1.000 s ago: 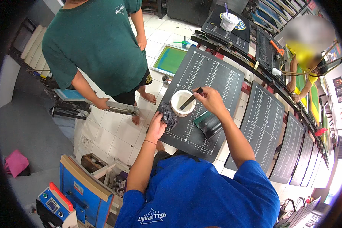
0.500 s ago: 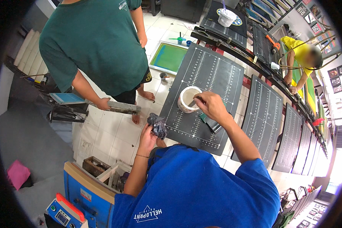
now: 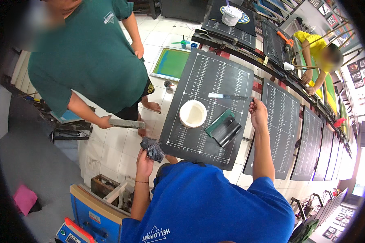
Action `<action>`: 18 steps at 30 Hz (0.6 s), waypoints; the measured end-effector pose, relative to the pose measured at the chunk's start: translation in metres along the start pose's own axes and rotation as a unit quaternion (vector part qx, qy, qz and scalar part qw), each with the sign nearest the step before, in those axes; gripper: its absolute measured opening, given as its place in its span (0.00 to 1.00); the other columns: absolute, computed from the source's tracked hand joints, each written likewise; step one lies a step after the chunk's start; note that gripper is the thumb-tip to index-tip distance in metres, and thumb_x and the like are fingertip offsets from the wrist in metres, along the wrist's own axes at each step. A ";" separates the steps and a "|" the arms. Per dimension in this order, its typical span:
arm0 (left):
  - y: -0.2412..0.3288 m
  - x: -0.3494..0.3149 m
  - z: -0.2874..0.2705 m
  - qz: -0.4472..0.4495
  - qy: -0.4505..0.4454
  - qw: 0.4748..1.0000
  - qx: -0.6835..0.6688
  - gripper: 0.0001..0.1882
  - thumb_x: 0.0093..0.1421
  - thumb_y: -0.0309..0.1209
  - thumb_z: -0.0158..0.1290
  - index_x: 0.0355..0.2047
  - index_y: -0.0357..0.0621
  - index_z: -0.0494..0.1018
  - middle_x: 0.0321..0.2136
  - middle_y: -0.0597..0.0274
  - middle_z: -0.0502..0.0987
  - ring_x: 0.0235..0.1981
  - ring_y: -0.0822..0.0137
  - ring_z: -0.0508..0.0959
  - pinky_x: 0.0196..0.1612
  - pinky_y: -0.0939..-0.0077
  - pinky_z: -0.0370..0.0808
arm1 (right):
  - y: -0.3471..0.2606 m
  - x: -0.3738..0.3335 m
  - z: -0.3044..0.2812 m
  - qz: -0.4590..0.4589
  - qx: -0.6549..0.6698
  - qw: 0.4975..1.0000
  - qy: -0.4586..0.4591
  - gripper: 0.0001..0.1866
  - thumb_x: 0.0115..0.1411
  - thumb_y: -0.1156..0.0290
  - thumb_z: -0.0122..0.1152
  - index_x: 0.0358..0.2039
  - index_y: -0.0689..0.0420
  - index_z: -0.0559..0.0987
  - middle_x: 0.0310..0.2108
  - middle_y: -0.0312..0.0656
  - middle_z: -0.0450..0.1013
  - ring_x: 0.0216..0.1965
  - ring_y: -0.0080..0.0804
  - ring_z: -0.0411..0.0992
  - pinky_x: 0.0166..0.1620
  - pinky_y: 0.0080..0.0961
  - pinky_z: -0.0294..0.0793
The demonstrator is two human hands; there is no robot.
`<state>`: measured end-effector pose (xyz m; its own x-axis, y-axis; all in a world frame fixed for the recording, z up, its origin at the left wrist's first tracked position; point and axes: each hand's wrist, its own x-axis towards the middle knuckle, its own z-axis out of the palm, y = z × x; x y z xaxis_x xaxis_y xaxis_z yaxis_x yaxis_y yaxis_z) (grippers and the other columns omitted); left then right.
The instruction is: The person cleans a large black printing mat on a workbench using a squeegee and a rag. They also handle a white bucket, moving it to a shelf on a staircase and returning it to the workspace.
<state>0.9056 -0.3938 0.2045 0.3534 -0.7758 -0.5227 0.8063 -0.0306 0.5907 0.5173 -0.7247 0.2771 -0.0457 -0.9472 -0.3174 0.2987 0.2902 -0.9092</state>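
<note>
Left hand (image 3: 144,160) clenched on crumpled dark rag (image 3: 152,148) at near-left corner of black gridded platen (image 3: 209,109). Right hand (image 3: 258,113) loosely curled, empty, at platen's right edge. Likely wipe-down step; next needs rag brought onto platen, avoiding white ink tub (image 3: 193,114).

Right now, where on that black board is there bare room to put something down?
The black board is bare at its far end, beyond the flat blade, and along its near edge below the white tub. The middle is crowded: tub, blade, green-and-black squeegee.
</note>
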 end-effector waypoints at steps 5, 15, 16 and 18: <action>-0.004 0.000 -0.006 0.004 0.023 1.000 0.008 0.17 0.68 0.28 0.41 0.57 0.42 0.64 0.51 0.57 0.73 0.52 0.63 0.74 0.56 0.66 0.71 | 0.026 0.052 0.009 -0.192 -0.172 0.966 0.003 0.16 0.67 0.61 0.56 0.45 0.60 0.80 0.30 0.35 0.76 0.30 0.20 0.71 0.35 0.19 0.72; -0.015 -0.009 -0.010 -0.008 0.052 0.998 0.046 0.17 0.70 0.30 0.37 0.57 0.40 0.65 0.48 0.56 0.74 0.49 0.62 0.75 0.54 0.64 0.73 | 0.036 0.043 -0.053 -0.391 -0.627 0.637 -0.220 0.16 0.55 0.74 0.61 0.46 0.54 0.81 0.35 0.38 0.75 0.38 0.37 0.69 0.46 0.32 0.69; -0.015 -0.008 -0.011 -0.010 0.047 0.998 0.047 0.17 0.70 0.30 0.37 0.57 0.40 0.65 0.48 0.56 0.74 0.48 0.62 0.75 0.54 0.65 0.73 | 0.031 0.037 -0.066 -0.383 -0.650 0.618 -0.223 0.16 0.55 0.73 0.62 0.47 0.54 0.80 0.36 0.37 0.76 0.39 0.37 0.70 0.47 0.33 0.69; -0.012 -0.010 -0.009 -0.021 0.034 0.998 0.041 0.16 0.68 0.28 0.40 0.55 0.42 0.67 0.49 0.57 0.74 0.50 0.64 0.75 0.55 0.68 0.72 | 0.025 0.020 -0.087 -0.376 -0.641 0.633 -0.215 0.16 0.55 0.73 0.62 0.46 0.54 0.81 0.37 0.37 0.76 0.40 0.38 0.70 0.47 0.33 0.69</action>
<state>0.8968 -0.3799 0.1975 0.3527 -0.7286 -0.5871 0.7810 -0.1164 0.6136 0.4411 -0.7244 0.2249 0.6318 -0.7521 0.1876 -0.6854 -0.6551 -0.3179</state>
